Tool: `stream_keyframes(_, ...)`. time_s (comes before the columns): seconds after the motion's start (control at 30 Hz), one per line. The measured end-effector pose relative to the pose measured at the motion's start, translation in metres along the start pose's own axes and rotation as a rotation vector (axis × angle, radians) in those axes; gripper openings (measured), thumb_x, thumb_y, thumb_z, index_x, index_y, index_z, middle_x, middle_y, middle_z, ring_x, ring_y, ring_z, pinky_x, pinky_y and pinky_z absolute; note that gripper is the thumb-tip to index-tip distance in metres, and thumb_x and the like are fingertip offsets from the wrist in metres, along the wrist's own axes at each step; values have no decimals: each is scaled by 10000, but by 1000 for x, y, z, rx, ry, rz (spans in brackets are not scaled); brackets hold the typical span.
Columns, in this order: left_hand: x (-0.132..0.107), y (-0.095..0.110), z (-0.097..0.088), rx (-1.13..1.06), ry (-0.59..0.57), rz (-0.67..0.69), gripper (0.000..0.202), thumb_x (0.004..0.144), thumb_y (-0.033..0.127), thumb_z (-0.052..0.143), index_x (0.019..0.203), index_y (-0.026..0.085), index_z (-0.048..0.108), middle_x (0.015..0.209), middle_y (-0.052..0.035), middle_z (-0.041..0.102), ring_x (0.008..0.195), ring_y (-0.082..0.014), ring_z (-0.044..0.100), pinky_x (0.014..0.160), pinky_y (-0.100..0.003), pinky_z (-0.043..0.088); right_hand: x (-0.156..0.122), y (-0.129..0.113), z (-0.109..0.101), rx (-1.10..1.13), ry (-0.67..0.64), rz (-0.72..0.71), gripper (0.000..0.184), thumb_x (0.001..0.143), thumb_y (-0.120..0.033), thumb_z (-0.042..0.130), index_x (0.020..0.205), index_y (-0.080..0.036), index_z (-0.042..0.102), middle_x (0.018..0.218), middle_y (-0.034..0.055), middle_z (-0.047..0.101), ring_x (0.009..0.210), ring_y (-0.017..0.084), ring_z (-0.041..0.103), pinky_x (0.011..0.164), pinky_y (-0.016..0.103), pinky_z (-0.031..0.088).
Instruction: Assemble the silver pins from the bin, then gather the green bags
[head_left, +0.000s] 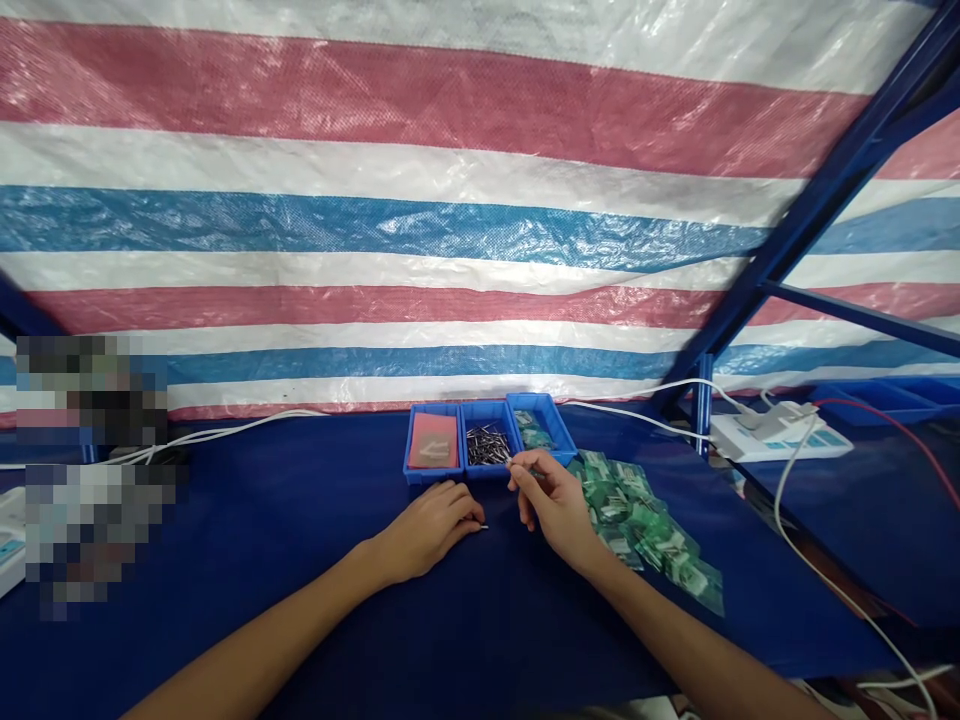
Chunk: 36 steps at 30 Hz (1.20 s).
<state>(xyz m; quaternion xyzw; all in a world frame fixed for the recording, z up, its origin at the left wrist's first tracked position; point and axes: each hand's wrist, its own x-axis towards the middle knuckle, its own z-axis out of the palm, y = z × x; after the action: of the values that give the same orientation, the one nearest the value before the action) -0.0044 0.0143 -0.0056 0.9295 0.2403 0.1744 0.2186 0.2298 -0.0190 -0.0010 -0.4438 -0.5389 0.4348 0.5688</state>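
Note:
My left hand rests on the blue table with its fingers closed. A small, pale, thin piece sticks out at its fingertips, too small to name for certain. My right hand is raised by the front of the bins, thumb and forefinger pinched together; what sits between them is too tiny to make out. Just beyond its fingertips is a blue bin of dark, thin metal pieces resembling screws or nails. To its left, another blue bin holds a pink sheet and several small pale pieces.
A third blue bin contains small clear packets. Many green-tinted plastic packets are heaped right of my right hand. White cables and a power strip lie farther right, near a blue metal post. Striped sheeting hangs behind.

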Motion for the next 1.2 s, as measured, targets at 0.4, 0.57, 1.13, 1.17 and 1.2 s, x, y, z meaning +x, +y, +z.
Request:
stream_keyframes(0.4,1,-1,1,14,19,46,173,1135,282,464,1113,213,620,1074,-37,652,986,-193,582,903,-317,440,5,-1,-3,281,-17,124,310,996,-519,688,1028,-210,687,791,-32,587,413,44,482,328,154,344)
stream_keyframes(0.57,0,-2,2,34,23,51,172,1136,290,463,1115,216,618,1073,-34,648,978,-191,575,901,-317,435,6,-5,-2,331,17,160,335,955,-540,732,1009,-215,670,786,-35,588,417,47,478,323,154,350)
stream_keyframes(1.13,0,-3,9,199,46,75,192,1137,301,450,1105,195,607,1057,-55,659,936,-203,591,864,-331,457,5,-5,0,150,50,119,304,978,-528,701,1013,-231,648,778,-36,593,420,63,487,326,160,369)
stream_keyframes(1.17,0,-4,9,191,49,74,190,1136,300,453,1100,195,608,1055,-53,660,935,-202,591,863,-331,457,5,-5,0,139,57,116,310,973,-535,704,1016,-234,646,799,-30,606,424,65,498,322,164,375)
stream_keyframes(1.2,0,-4,9,184,51,73,187,1135,299,457,1096,195,608,1054,-52,661,934,-202,591,863,-331,457,5,-4,0,127,66,110,322,963,-547,712,1018,-236,643,835,-18,628,433,71,517,317,170,387)
